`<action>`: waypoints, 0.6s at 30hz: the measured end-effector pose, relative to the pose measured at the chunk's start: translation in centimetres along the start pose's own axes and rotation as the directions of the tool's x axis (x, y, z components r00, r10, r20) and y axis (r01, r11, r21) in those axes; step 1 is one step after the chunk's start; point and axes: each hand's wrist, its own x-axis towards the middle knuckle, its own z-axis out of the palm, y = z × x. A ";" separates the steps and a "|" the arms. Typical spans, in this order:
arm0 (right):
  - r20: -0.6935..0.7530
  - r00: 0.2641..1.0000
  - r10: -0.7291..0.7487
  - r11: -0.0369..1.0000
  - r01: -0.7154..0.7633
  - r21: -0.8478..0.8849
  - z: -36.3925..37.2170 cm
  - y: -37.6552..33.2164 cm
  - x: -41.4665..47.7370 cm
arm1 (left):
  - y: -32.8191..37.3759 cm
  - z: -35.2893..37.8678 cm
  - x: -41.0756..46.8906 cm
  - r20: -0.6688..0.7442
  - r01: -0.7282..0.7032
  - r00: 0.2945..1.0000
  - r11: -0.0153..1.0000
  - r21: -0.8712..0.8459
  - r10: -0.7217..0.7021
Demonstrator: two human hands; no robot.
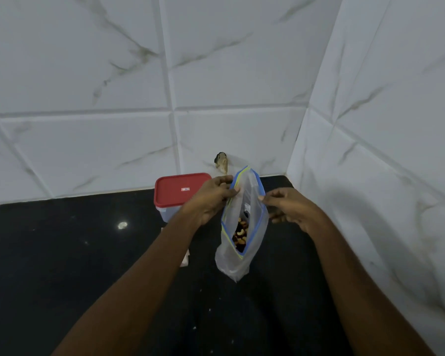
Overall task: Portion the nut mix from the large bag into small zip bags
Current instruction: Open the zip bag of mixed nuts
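Currently, both hands are holding a clear plastic zip bag with a blue-and-yellow zip strip [231, 263] over the black stone bench [62, 253], near the right corner of the white marble-tiled wall [88, 73]. The left hand [211, 199] is pinching the left lip of the mouth near its far end, with its grip clenched on the strip. The right hand [290, 209] is pinching the opposite lip, its grip likewise closed on the strip. The lips are being drawn apart, so the mouth is gaping upward, presumably to give access to the contents. A mix of pale and dark nuts [240, 233] is lying low inside the bag. Whether the base is resting on the bench cannot be determined. A red-lidded translucent plastic box [177, 188] is standing closed on the bench, just beyond the left hand. Whether this is the large bag or a portion bag cannot be determined.
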 end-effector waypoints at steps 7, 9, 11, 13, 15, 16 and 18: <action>-0.059 0.997 -0.054 0.899 0.075 0.431 1.6 0.9 -1.1 | -0.2 -0.2 -3.1 -0.093 -0.030 0.992 0.889 0.456 0.081; -0.082 0.995 -0.056 0.874 0.088 0.478 1.7 1.0 -1.4 | -0.2 -0.6 -3.5 -0.100 0.021 0.994 0.809 0.588 0.047; -0.069 0.997 -0.034 0.909 0.059 0.413 1.9 1.1 -1.8 | 0.0 -0.7 -4.0 -0.080 0.028 0.997 0.799 0.601 0.025; -0.028 0.999 0.028 0.983 -0.023 0.181 2.0 0.9 -2.7 | -0.1 -0.3 -4.1 -0.083 0.008 0.996 0.840 0.543 0.044; 0.033 0.997 0.072 0.997 -0.073 0.025 2.0 0.5 -3.4 | -0.3 0.2 -4.2 -0.102 -0.026 0.991 0.880 0.474 0.084; 0.058 0.995 0.079 0.997 -0.081 0.020 2.0 0.2 -3.6 | -0.4 0.4 -4.2 -0.113 -0.049 0.988 0.896 0.442 0.110; 0.092 0.993 0.078 0.994 -0.085 0.068 2.1 -0.1 -3.4 | -0.4 1.0 -4.3 -0.137 -0.089 0.979 0.926 0.368 0.148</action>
